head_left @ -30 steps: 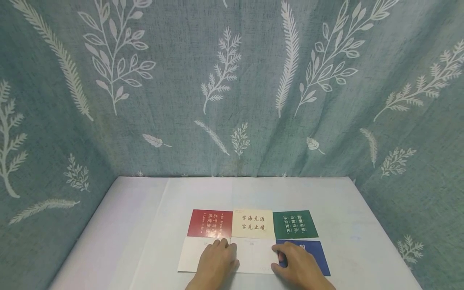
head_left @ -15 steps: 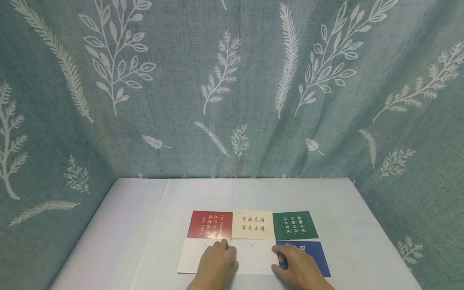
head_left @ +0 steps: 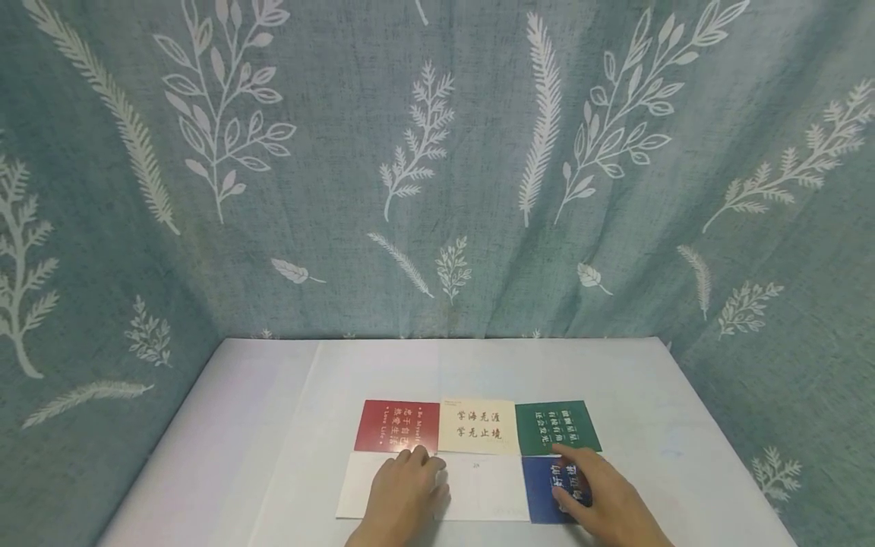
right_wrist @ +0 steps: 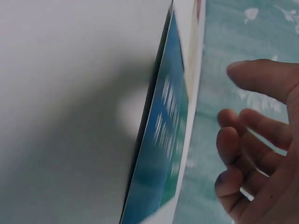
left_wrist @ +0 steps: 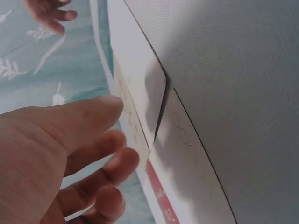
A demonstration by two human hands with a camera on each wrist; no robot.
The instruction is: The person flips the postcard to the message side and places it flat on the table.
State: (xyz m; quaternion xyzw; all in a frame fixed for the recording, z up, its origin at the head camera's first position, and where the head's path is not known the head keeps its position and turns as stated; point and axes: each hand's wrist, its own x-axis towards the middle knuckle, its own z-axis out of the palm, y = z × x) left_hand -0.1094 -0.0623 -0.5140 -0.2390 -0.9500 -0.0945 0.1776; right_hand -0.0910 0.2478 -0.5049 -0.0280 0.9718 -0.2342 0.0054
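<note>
In the head view, several cards lie flat in two rows of three. A red card, a cream card and a green card make the far row. The near row holds a left white card, a middle white card and a blue card. My left hand is over the join of the white cards, its fingers loosely bent and holding nothing. Over the blue card's right part is my right hand, thumb and index finger apart, with nothing between them.
The cards lie on a white tabletop that reaches back to a hanging green-blue curtain with white leaf patterns. The same cloth hangs along the left and right sides.
My right hand has moved right from the edge of the middle white card, uncovering the blue card's left part and its lettering. The left hand has barely moved.
</note>
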